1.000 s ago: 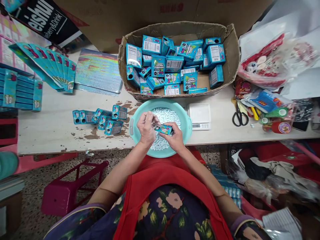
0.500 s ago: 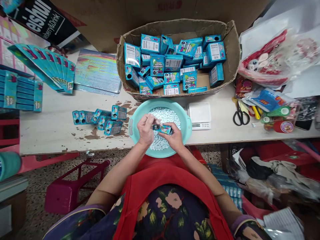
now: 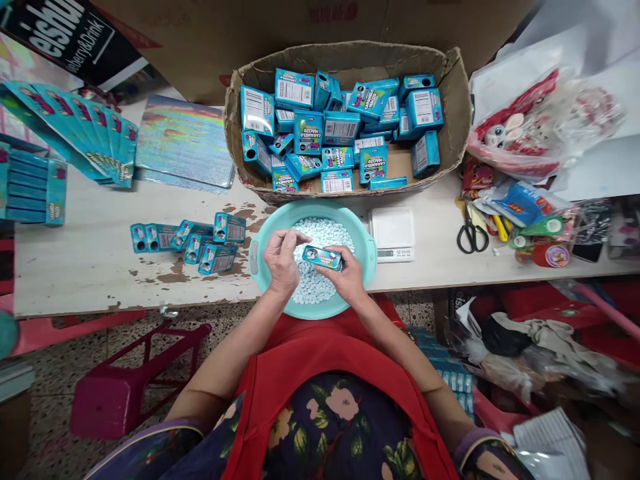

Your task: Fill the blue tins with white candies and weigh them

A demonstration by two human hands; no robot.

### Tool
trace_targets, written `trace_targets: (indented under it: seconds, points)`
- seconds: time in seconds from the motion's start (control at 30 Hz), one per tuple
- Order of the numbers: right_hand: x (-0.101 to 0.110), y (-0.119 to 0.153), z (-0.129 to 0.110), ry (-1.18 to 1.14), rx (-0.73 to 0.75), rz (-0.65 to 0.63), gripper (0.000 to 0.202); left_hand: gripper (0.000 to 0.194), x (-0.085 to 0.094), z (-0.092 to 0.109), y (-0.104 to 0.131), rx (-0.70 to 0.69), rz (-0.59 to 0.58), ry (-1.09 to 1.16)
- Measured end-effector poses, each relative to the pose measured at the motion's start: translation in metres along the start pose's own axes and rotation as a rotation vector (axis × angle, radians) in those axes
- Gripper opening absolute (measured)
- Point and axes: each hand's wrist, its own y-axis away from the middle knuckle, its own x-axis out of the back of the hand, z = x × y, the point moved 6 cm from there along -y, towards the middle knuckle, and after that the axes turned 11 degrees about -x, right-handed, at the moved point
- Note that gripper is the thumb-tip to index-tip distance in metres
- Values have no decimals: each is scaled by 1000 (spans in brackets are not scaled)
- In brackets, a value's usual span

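Note:
Over the turquoise basin (image 3: 367, 267) of pale candies (image 3: 317, 287), my right hand (image 3: 347, 275) grips a small blue box (image 3: 323, 257), its narrow face with a round hole turned up. Whitish candy shows in the hole. My left hand (image 3: 283, 261) hovers just left of the box, thumb and forefinger pinched together and apart from the box; whatever is between the fingertips is too small to make out.
Behind the basin stands a cardboard box (image 3: 457, 113) of blue boxes. Several small boxes (image 3: 218, 259) stand left of it. A white scale (image 3: 393, 228), black scissors (image 3: 473, 235) and bagged items (image 3: 530, 140) lie to the right. Silvery sheets (image 3: 183, 143) lie at the back left.
My left hand has drawn back leftward from the box, uncovering its hole. The box remains in my right hand. The whole view has shifted slightly.

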Motion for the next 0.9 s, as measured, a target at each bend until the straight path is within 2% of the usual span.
trace_targets:
  seconds: [0.1, 0.17, 0.23, 0.3, 0.37, 0.4, 0.43, 0.5, 0.57, 0.63, 0.7, 0.77, 0.83, 0.9]
  points:
    - [14, 2, -5, 23, 27, 32, 37, 19, 16, -11, -5, 53, -12, -132]
    - [22, 3, -8, 73, 38, 65, 35, 15, 19, -13, -6, 58, -97, -278]
    - [25, 2, -10, 112, 49, 82, 35, 15, 8, -9, -4, -20, -285, -411]
    - [24, 1, -9, 123, 59, 76, 33, 22, -13, -2, 3, -153, -544, -504]
    - [19, -1, -6, 128, 51, 60, 33, 16, -33, 1, 11, -264, -757, -542]
    - [17, -1, -4, 128, 35, 47, 33, 10, -39, 1, 13, -296, -810, -549]
    - [15, -1, -1, 124, 11, 31, 34, 7, -41, -1, 12, -312, -822, -558]
    - [13, 2, 1, 101, -36, -9, 39, 11, -34, -7, 5, -317, -751, -600]
    - [19, 9, -3, 58, -35, -46, 40, 11, -17, -14, -3, -301, -664, -704]
    - [36, 17, -15, 31, 21, -29, 41, 7, 5, -20, -9, -265, -643, -838]
    - [67, 21, -26, 19, 84, 88, 41, 7, 23, -21, -13, -233, -652, -914]
    - [108, 19, -29, 12, 123, 295, 43, 10, 33, -12, -21, -255, -616, -893]
    - [147, 9, -24, 18, 149, 522, 46, 11, 28, 1, -38, -342, -558, -845]
    - [173, -11, -11, 43, 154, 669, 50, 13, 9, 10, -66, -431, -530, -862]
